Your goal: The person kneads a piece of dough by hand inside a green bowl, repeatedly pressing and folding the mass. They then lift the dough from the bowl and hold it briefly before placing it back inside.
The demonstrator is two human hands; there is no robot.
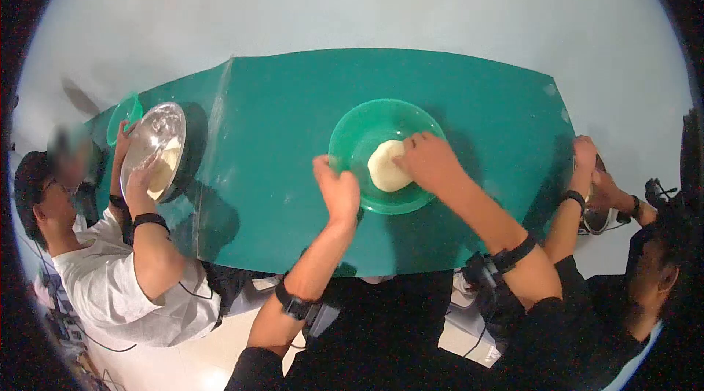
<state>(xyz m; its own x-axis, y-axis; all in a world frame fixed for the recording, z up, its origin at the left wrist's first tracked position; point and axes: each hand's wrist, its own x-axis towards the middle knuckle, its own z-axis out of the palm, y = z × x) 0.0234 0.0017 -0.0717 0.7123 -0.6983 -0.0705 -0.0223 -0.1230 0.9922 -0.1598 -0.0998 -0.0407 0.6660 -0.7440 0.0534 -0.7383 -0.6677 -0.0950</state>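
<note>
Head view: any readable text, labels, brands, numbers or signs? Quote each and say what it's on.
None readable.
Green bowl, dough, green tabletop, metal bowl: no lettering I can make out.
Left forearm strap, right forearm strap: any marking is too small or blurred to read.
Light shirt at the picture's left: no legible print.

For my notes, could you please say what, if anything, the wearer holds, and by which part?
Left hand holds the green bowl by its left rim; right hand touches the dough, its grip unclear.
</note>
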